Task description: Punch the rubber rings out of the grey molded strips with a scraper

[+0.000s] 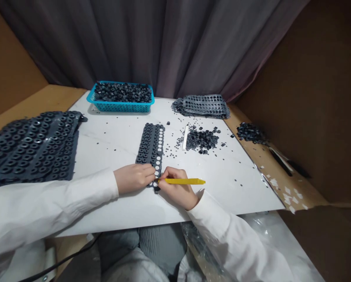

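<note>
A narrow dark grey rubber sheet (148, 143) with rows of raised rings lies lengthwise on the white board. Along its right side runs a row of open holes where the white shows through. My left hand (135, 178) rests across the sheet's near end, fingers curled together and pressed on it. Pinched in my right hand (177, 190) is a slim yellow pen-like tool (187, 181), its shaft pointing right. The tool's working end meets the near right corner of the sheet, largely hidden by my fingers.
A blue basket (122, 106) full of small black rings stands at the back. Holed sheets (206, 105) are stacked back right, near a pile of black pieces (203, 139) and a white stick (185, 138). A large ringed sheet (34, 145) covers the left; knives (281, 161) lie right.
</note>
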A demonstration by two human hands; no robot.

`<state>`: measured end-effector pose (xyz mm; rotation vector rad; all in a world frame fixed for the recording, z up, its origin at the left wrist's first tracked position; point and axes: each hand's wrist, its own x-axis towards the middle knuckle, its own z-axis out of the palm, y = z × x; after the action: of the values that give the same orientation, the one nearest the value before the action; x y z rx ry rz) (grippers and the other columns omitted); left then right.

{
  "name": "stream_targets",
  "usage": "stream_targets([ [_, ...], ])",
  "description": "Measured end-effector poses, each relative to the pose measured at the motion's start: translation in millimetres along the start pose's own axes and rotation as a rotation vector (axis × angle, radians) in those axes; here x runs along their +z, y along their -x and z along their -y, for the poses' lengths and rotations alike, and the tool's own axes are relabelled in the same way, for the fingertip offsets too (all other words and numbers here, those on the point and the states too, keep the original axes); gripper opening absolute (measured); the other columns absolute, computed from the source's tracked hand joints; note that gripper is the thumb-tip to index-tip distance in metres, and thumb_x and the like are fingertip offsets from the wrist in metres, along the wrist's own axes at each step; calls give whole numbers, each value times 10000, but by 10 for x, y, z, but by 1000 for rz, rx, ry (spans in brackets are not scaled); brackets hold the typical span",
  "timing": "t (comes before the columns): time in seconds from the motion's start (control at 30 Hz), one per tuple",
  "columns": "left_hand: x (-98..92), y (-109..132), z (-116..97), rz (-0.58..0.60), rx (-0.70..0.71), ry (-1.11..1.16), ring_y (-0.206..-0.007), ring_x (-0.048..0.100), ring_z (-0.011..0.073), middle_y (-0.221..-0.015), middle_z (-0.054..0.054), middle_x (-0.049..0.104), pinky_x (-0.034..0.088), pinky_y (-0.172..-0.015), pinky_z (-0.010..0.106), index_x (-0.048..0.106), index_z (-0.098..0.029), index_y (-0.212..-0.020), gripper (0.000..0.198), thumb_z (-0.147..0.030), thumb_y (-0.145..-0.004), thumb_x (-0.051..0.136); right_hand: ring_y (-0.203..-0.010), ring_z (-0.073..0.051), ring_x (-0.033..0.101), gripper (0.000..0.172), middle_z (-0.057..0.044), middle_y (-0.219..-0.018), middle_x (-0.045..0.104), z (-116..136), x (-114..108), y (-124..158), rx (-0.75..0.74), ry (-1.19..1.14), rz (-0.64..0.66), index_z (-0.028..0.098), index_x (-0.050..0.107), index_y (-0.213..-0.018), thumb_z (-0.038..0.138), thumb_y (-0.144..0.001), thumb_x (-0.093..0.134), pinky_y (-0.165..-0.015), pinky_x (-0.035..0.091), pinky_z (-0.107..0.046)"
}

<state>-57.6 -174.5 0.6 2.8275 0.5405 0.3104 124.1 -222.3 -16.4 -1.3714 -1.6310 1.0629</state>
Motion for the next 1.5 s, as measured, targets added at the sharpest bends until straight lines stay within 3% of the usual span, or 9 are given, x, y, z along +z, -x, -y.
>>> stream_targets([
  [0.17, -379, -58, 78, -417, -529, 551, -721, 565, 140, -793, 39, 620, 464, -669, 262, 606, -147, -853, 185, -298, -852, 500, -481, -87, 439, 69, 27, -520, 530, -16, -2, 2, 23, -35, 8, 169, 523, -571, 147, -634, 542, -452, 313, -192],
  [0.37, -363, -108, 166, -133, -863, 1269, -593, 545, 106, -780, 40, 608, 441, -556, 248, 541, -127, -821, 151, -194, -686, 545, -487, -92, 476, 44, 23, -542, 551, -62, -37, -67, 88, -239, -77, 165, 536, -618, 167, -647, 569, -461, 352, -194],
  [0.47, -274, -128, 161, -64, -818, 1170, -567, 516, 97, -735, 12, 580, 415, -536, 229, 553, -128, -815, 169, -156, -651, 519, -489, -87, 471, 35, 24, -547, 552, -57, -33, -95, 81, -187, -60, 163, 545, -615, 143, -643, 553, -462, 346, -192],
  [0.73, -239, -182, 42, 19, -390, 377, -665, 529, 131, -794, 41, 569, 422, -617, 233, 642, -127, -796, 186, -54, -670, 526, -491, -81, 445, 50, 31, -529, 527, -62, -6, -103, 67, -139, -52, 164, 534, -597, 131, -634, 543, -453, 325, -185],
  [0.87, -173, -208, 39, 93, -281, 225, -770, 553, 160, -844, 58, 561, 432, -696, 245, 638, -132, -830, 162, -55, -750, 521, -490, -81, 432, 53, 34, -520, 512, -51, -7, -118, 75, -131, -46, 166, 522, -590, 133, -628, 537, -446, 312, -185],
  [1.13, -66, -191, 32, 220, -69, -142, -744, 539, 179, -768, 70, 566, 420, -624, 248, 591, -125, -754, 196, -41, -833, 433, -464, -80, 419, 64, 37, -487, 502, -7, -23, -160, 84, -88, -5, 171, 505, -563, 135, -613, 522, -432, 300, -185],
  [1.27, -204, -137, 73, 14, -89, 88, -766, 558, 169, -806, 72, 602, 448, -682, 255, 598, -137, -805, 172, -111, -858, 437, -471, -75, 391, 95, 36, -488, 482, -1, -24, -155, 50, -31, -13, 170, 489, -541, 136, -618, 534, -433, 278, -187],
  [1.4, -512, -100, 180, -360, -473, 518, -753, 574, 146, -808, 39, 614, 465, -711, 265, 593, -151, -863, 130, -252, -826, 520, -472, -80, 439, 77, 33, -516, 519, -25, -39, -153, 85, -117, 22, 174, 498, -574, 146, -630, 542, -444, 312, -187],
  [1.5, -555, -75, 258, -289, -761, 1045, -668, 576, 142, -740, 34, 606, 480, -613, 272, 570, -132, -850, 147, -225, -738, 550, -477, -95, 495, 43, 24, -540, 568, -42, -68, -178, 123, -260, 0, 179, 516, -612, 152, -629, 545, -461, 366, -197],
])
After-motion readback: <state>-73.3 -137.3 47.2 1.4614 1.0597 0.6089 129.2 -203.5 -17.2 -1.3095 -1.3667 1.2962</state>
